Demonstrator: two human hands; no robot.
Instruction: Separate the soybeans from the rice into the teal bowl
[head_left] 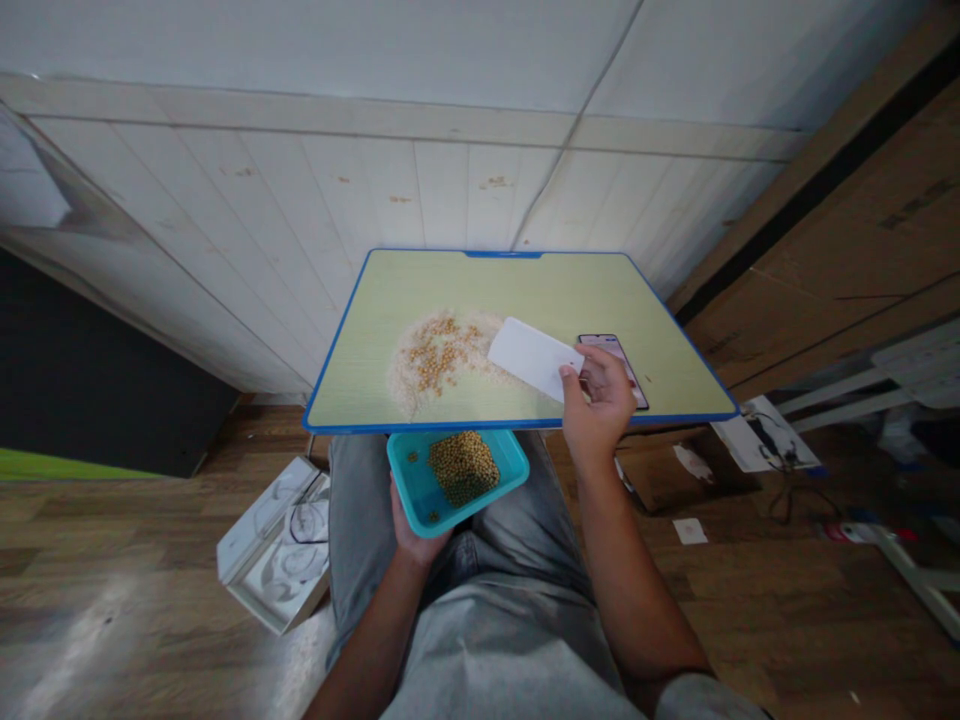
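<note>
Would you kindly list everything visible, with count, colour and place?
table: one, pale green, centre
grains: uncounted, whitish, on table
beans: many, golden, among grains, in tray
card: one, white, over table
phone: one, dark edge, table's right
tray: one, turquoise, before table
box: one, white, floor left
wall: one, white, behind table
cardboard: uncounted, brown, right
cables: uncounted, dark, right
panel: one, black, left
floor: one, brown, below
clothes: uncounted, grey, bottom
left hand: one, holding tray
right hand: one, holding card

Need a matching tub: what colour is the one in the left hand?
Turquoise; the tub shows best in the head view.
</note>
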